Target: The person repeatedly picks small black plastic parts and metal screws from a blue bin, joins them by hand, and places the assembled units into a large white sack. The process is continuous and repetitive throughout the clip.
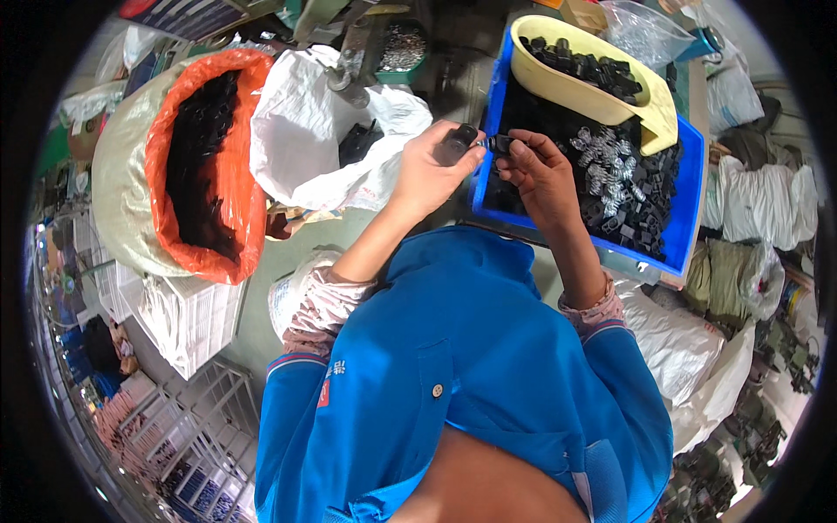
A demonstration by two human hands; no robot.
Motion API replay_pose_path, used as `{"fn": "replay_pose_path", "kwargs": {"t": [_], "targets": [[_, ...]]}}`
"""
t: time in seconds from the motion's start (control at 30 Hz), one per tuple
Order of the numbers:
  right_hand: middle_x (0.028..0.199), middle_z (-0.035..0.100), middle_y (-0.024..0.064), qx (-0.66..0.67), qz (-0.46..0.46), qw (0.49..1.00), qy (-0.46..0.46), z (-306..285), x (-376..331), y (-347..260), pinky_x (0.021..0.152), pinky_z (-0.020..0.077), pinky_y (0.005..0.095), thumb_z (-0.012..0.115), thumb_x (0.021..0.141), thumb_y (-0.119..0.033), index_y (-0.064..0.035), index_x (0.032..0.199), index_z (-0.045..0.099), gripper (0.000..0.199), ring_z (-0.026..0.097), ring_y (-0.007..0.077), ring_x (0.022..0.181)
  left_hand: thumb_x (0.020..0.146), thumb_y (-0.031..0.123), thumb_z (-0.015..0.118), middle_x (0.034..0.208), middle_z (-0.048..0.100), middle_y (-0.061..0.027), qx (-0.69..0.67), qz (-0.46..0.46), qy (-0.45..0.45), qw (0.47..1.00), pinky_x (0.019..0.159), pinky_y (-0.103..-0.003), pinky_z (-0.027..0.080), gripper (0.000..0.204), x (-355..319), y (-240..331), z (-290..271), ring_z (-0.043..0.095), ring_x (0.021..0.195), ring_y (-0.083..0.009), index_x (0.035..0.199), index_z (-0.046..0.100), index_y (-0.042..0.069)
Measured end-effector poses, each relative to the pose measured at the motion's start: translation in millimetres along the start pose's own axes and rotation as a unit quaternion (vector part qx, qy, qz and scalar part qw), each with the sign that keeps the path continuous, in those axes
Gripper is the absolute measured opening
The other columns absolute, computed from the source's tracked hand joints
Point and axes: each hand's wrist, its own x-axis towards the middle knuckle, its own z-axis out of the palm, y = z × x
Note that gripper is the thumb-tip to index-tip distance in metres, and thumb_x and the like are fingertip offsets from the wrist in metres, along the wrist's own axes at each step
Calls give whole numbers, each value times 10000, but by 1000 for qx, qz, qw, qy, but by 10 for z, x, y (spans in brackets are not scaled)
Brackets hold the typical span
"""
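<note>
My left hand is closed around a black plastic part with a rounded end. Against it, my right hand pinches a smaller black plastic piece between thumb and fingers. Something small and shiny lies between the two pieces, too small to make out. Under and beside my right hand is a blue tray of small black parts, with a heap of metal springs on top. Across the tray's far side rests a cream-yellow scoop-shaped container holding black parts.
Left of my hands stand a white bag and a big sack with an orange liner, both with black parts inside. A green container of small metal pieces is at the back. White crates sit lower left; filled bags lie right.
</note>
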Motion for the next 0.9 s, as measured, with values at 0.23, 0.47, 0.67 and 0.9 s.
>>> {"fn": "replay_pose_path", "kwargs": {"t": [0.23, 0.47, 0.67, 0.9], "targets": [[1034, 680, 176, -196, -63, 972, -109, 181, 88, -86, 843, 574, 309, 617, 921, -16, 80, 1240, 560, 338, 701, 227, 910, 874, 69, 714, 819, 689, -73, -53, -66, 5, 996, 661, -238, 540, 183, 14, 207, -247, 668, 730, -114, 990, 644, -54], [976, 674, 116, -344, -161, 905, -194, 256, 264, -198, 821, 557, 274, 619, 929, -35, 52, 1245, 578, 330, 691, 182, 888, 890, 94, 707, 838, 693, -123, -164, -139, 5, 977, 638, -271, 567, 206, 71, 198, -356, 672, 688, -156, 1006, 642, -63], [971, 662, 120, -212, -26, 969, -122, 193, 430, -82, 764, 575, 278, 645, 922, -68, 61, 1173, 585, 289, 693, 205, 881, 894, 206, 720, 842, 690, -112, -262, -247, 21, 933, 632, -283, 568, 247, 143, 88, -409, 666, 685, -164, 991, 652, -10], [1015, 671, 145, -60, 22, 994, -84, 82, 556, -99, 773, 587, 309, 651, 925, -93, 72, 1169, 585, 302, 694, 231, 888, 1004, 433, 467, 935, 626, -54, -455, -251, -94, 849, 757, -351, 554, 494, 35, 101, -633, 624, 862, -146, 1232, 556, 4]]}}
